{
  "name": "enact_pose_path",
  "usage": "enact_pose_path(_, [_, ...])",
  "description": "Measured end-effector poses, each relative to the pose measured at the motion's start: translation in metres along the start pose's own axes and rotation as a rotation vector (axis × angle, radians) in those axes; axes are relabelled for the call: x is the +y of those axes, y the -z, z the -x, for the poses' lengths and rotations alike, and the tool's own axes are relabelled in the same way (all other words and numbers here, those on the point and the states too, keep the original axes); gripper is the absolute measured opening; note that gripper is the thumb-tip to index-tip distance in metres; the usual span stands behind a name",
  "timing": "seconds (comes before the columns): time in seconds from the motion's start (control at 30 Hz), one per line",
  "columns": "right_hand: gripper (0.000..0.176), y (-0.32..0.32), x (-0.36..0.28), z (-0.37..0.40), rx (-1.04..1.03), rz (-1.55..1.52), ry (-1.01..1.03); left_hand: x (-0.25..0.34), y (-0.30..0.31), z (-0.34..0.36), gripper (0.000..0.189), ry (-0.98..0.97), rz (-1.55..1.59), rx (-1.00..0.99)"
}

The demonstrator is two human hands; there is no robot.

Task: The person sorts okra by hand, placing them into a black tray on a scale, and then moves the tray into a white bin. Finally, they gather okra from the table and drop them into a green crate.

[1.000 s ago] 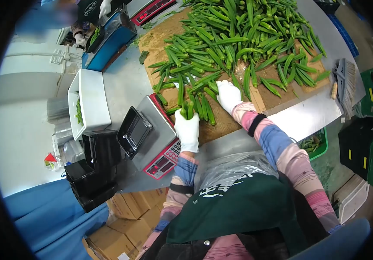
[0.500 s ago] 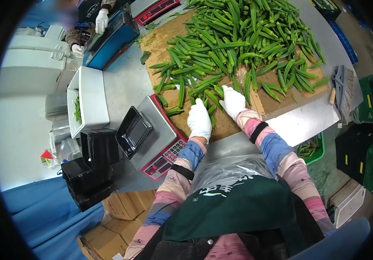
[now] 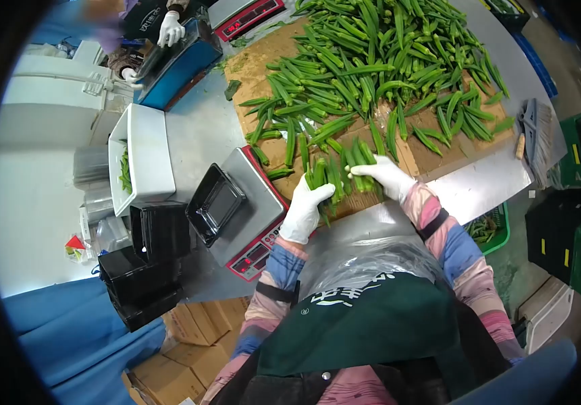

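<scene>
- Gripping what, the left hand (image 3: 302, 206)?
- White glove, fingers wrapped shut round an okra bunch (image 3: 324, 177), pods pointing away from the person. It sits just right of the scale (image 3: 246, 196), over the near edge of the cardboard sheet (image 3: 439, 156).
- Right hand (image 3: 390, 177)?
- Gloved too, fingers curled closed over a second handful (image 3: 361, 158) of pods. That's further right of the scale, just beside the first bunch. Touching or a sliver apart, can't tell, the pods overlap in this view.
- On the scale?
- One black tray (image 3: 215, 202) on the platform. Red keypad (image 3: 258, 255) at the scale's near end.
- Left of it?
- Stack of black trays (image 3: 148, 260) at the scale's near-left corner, close against it. White tub (image 3: 143, 158) left of the scale on the far side, a few green pods inside.
- Beyond?
- Big okra pile (image 3: 378, 61) past the scale and to its right, spread over the cardboard. Brush (image 3: 537, 131) well right of the scale, at the table edge. Green basket (image 3: 491, 229) right of the scale, below table level.
- Anyone else?
- Co-worker's gloved hand (image 3: 169, 27) well beyond the scale, at a blue unit (image 3: 179, 64).
</scene>
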State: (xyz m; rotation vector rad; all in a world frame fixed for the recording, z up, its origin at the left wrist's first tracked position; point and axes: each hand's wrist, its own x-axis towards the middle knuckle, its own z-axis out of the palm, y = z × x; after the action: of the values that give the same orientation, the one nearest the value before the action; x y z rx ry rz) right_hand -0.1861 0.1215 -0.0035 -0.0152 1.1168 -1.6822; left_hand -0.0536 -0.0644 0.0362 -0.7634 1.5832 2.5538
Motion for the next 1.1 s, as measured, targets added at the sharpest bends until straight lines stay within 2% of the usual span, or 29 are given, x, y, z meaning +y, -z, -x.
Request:
enact_pose_path(0.03, [0.049, -0.010, 0.005, 0.011, -0.016, -0.057, 0.015, 0.006, -0.010, 0.015, 0.045, 0.090, 0.129, -0.054])
enact_pose_path(0.07, [0.047, -0.018, 0.008, 0.021, -0.036, -0.111, 0.028, 0.004, -0.014, 0.018, 0.052, 0.060, 0.162, -0.076])
enact_pose_path(0.13, [0.051, -0.029, 0.001, 0.041, -0.093, -0.177, 0.015, 0.011, -0.023, 0.028, 0.053, 0.061, 0.297, -0.080])
enact_pose_path(0.33, [0.054, -0.048, 0.010, 0.049, -0.154, -0.145, 0.097, 0.042, -0.018, 0.058, 0.058, 0.096, 0.395, -0.197])
enact_pose_path(0.5, [0.047, -0.096, 0.027, 0.030, -0.136, -0.076, 0.036, 0.060, 0.014, 0.075, 0.053, 0.037, 0.227, -0.114])
enact_pose_path(0.6, [0.045, -0.157, 0.025, 0.023, -0.182, -0.224, -0.050, 0.094, 0.037, 0.089, 0.048, -0.063, 0.009, -0.051])
enact_pose_path(0.63, [0.047, -0.178, 0.027, 0.014, -0.204, -0.270, -0.042, 0.107, 0.051, 0.094, 0.048, -0.074, -0.034, -0.023])
enact_pose_path(0.73, [0.040, -0.243, 0.041, -0.031, -0.246, -0.199, 0.163, 0.171, 0.069, 0.122, 0.046, -0.098, -0.058, 0.008])
enact_pose_path(0.8, [0.043, -0.285, 0.043, -0.059, -0.273, -0.088, 0.099, 0.198, 0.122, 0.120, 0.047, -0.140, -0.426, 0.104])
enact_pose_path(0.87, [0.048, -0.325, 0.042, -0.070, -0.331, -0.210, 0.159, 0.223, 0.146, 0.122, 0.050, -0.157, -0.454, 0.079])
enact_pose_path(0.9, [0.051, -0.336, 0.042, -0.075, -0.289, -0.172, 0.095, 0.227, 0.156, 0.120, 0.052, -0.156, -0.561, 0.108])
enact_pose_path(0.97, [0.052, -0.340, 0.026, -0.061, -0.246, 0.022, -0.062, 0.224, 0.186, 0.113, 0.056, -0.150, -0.773, 0.175])
enact_pose_path(1.0, [0.053, -0.335, 0.019, -0.055, -0.224, 0.120, -0.140, 0.215, 0.208, 0.105, 0.061, -0.148, -0.996, 0.132])
enact_pose_path(1.03, [0.050, -0.319, 0.025, -0.055, -0.250, 0.164, -0.077, 0.204, 0.220, 0.103, 0.062, -0.099, -0.935, 0.147])
enact_pose_path(1.07, [0.051, -0.292, 0.030, -0.054, -0.306, 0.047, -0.022, 0.193, 0.223, 0.102, 0.063, -0.050, -0.870, 0.161])
enact_pose_path(1.1, [0.053, -0.265, 0.035, -0.053, -0.369, -0.077, 0.025, 0.189, 0.210, 0.111, 0.062, -0.055, -0.626, 0.197])
